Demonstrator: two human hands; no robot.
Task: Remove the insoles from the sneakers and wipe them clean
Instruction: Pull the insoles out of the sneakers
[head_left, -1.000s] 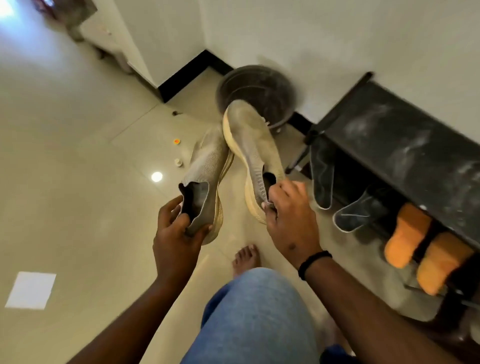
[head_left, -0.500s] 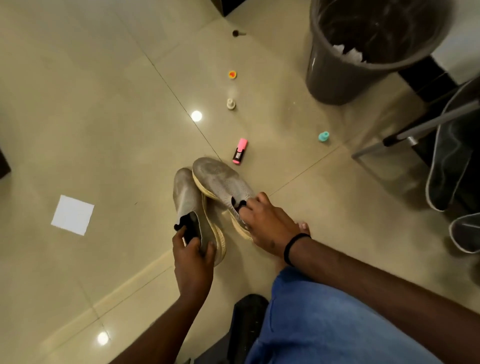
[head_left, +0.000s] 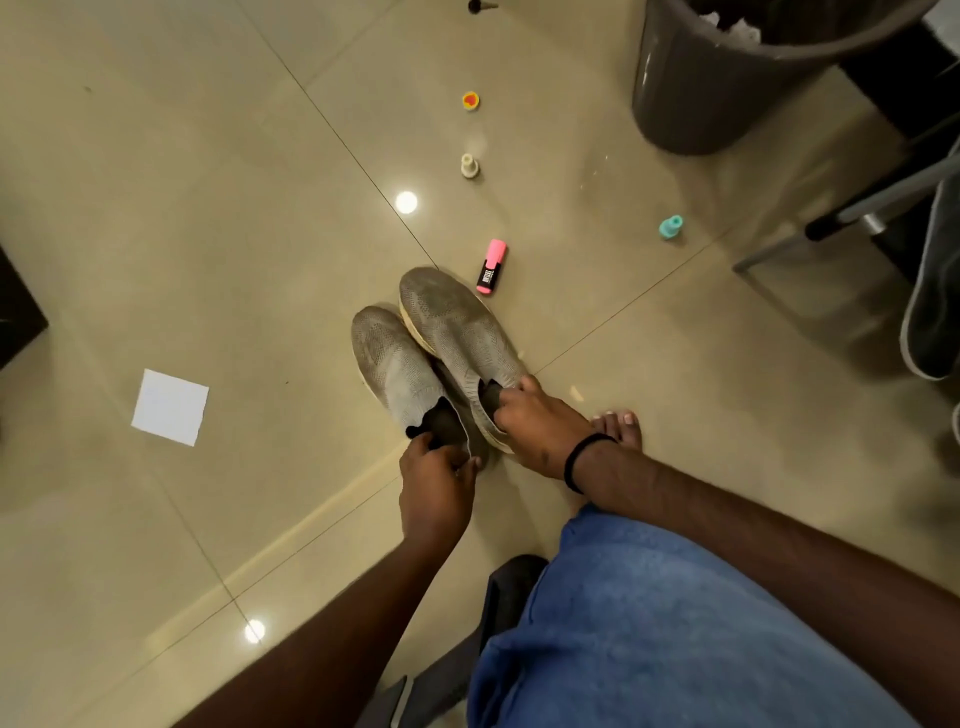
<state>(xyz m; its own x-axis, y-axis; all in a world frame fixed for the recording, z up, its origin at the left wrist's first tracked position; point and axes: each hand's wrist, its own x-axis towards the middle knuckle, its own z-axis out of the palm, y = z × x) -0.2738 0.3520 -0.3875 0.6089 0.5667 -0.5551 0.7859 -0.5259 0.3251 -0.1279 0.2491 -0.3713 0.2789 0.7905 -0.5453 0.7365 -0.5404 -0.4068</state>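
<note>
Two grey sneakers on tiled floor (head_left: 156, 208), side by side, touching. Left hand (head_left: 436, 483) gripping heel collar of left sneaker (head_left: 389, 364). Right hand (head_left: 535, 421) gripping collar of right sneaker (head_left: 457, 322). Pink highlighter (head_left: 491, 267) just beyond the toes.

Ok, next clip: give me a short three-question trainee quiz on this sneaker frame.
1. True or false: both sneakers rest on the floor.
2. What lies nearest the toe of the right sneaker? A) pink highlighter B) white paper square C) grey bin
3. What does the left hand grip?

Key
1. True.
2. A.
3. The heel opening of the left sneaker; the right hand grips the other's collar.
</note>
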